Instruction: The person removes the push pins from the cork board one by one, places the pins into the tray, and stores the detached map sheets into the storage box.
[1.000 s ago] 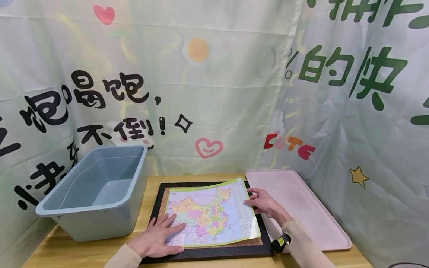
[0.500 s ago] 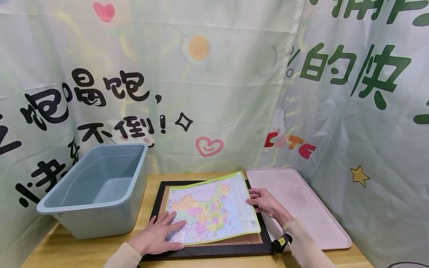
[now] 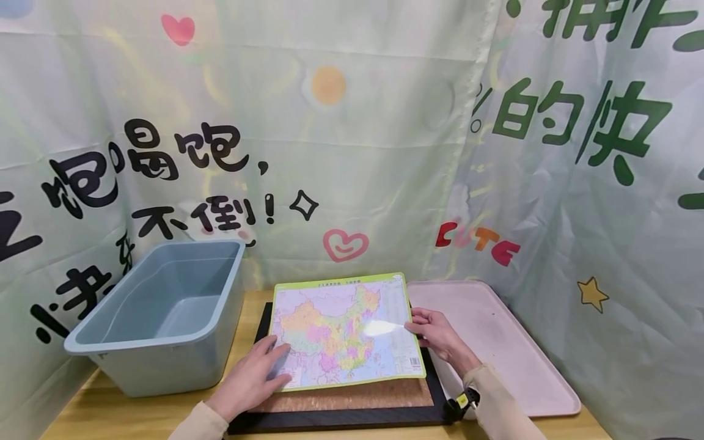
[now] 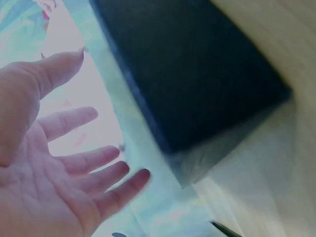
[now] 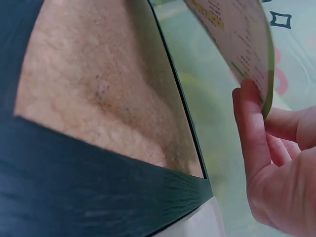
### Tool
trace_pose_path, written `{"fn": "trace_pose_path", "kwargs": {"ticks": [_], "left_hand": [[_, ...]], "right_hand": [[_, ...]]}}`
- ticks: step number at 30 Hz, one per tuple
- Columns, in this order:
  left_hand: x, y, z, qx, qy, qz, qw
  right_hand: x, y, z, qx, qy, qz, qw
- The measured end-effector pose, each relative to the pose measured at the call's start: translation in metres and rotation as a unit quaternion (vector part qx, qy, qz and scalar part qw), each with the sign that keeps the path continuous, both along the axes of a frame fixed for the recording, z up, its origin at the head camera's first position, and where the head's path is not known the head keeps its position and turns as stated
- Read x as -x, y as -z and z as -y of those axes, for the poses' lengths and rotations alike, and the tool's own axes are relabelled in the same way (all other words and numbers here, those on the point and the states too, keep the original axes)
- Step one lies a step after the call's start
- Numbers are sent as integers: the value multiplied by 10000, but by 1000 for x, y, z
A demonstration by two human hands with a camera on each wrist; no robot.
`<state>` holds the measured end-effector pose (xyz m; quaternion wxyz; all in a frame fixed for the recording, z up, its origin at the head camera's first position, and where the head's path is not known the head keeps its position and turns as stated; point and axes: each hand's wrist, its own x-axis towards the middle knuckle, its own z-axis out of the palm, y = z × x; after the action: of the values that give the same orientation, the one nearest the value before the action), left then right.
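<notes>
A laminated map [image 3: 324,342] with a yellow-green border is lifted and tilted over a black frame [image 3: 341,418], its far edge higher than before. My right hand [image 3: 438,334] pinches the map's right edge, thumb on the printed side and fingers behind it, as the right wrist view shows at the map corner [image 5: 247,44]. At the map's left edge, my left hand [image 3: 250,374] touches it with spread, fairly straight fingers; the left wrist view shows its palm [image 4: 44,177] with thumb and fingers apart. Inside the frame lies a mottled brown panel [image 5: 94,84], partly covered by the map in the head view.
A blue-grey plastic tub [image 3: 148,357] stands at the left on the wooden table [image 3: 90,406]. To the right lies a pale pink tray [image 3: 508,360], partly beneath my right forearm. Printed cloth [image 3: 385,171] hangs behind and at the sides.
The map has risen off the frame and slid away from me, baring more of the brown panel's near side. My left hand has moved up slightly with it; the right keeps its pinch.
</notes>
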<state>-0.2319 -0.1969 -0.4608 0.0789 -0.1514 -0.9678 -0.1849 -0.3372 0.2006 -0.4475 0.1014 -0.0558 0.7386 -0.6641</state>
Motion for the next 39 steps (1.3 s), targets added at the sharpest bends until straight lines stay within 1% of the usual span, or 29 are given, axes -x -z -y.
{"fn": "trace_pose_path", "kwargs": {"ticks": [3, 6, 10, 14, 16, 18, 21, 22, 24, 26, 28, 30, 35, 37, 39], "left_hand": [[1, -2, -1, -135, -225, -61, 9996], [1, -5, -1, -366, -385, -268, 9982], [0, -8, 1, -565, -455, -797, 9942], [-4, -9, 5, -420, -506, -1346, 9887], [-7, -9, 6, -262, -479, -1637, 9850], [-9, -9, 7, -126, -361, -1959, 9799], [-10, -10, 9, 36, -156, -2454, 9693], [-10, -10, 9, 85, -94, -2588, 9658], [-11, -10, 10, 119, 5, -2754, 9612], [-12, -8, 11, 122, 82, -2803, 9598], [-13, -7, 12, 124, 142, -2760, 9610], [-14, -5, 14, 125, 188, -2650, 9640], [-19, 1, 16, 66, 204, -2244, 9743], [-21, 2, 17, 25, 203, -1996, 9797], [-22, 4, 19, 57, 266, -1727, 9846]], "right_hand": [[1, -1, -1, 87, 146, -92, 9998], [2, -3, 0, 103, 298, -198, 9993], [4, -6, 4, 253, 526, -308, 9978], [7, -13, 9, 388, 690, -385, 9961], [9, -18, 12, 405, 727, -432, 9956], [10, -23, 15, 440, 794, -472, 9948], [13, -30, 19, 458, 831, -559, 9939], [14, -33, 20, 477, 858, -570, 9935], [15, -37, 22, 457, 865, -589, 9935], [16, -40, 24, 432, 863, -618, 9934], [17, -43, 25, 420, 859, -680, 9931], [19, -46, 26, 426, 866, -732, 9926], [23, -51, 28, 592, 935, -739, 9911], [25, -53, 28, 654, 954, -731, 9906], [25, -55, 29, 707, 980, -714, 9901]]}}
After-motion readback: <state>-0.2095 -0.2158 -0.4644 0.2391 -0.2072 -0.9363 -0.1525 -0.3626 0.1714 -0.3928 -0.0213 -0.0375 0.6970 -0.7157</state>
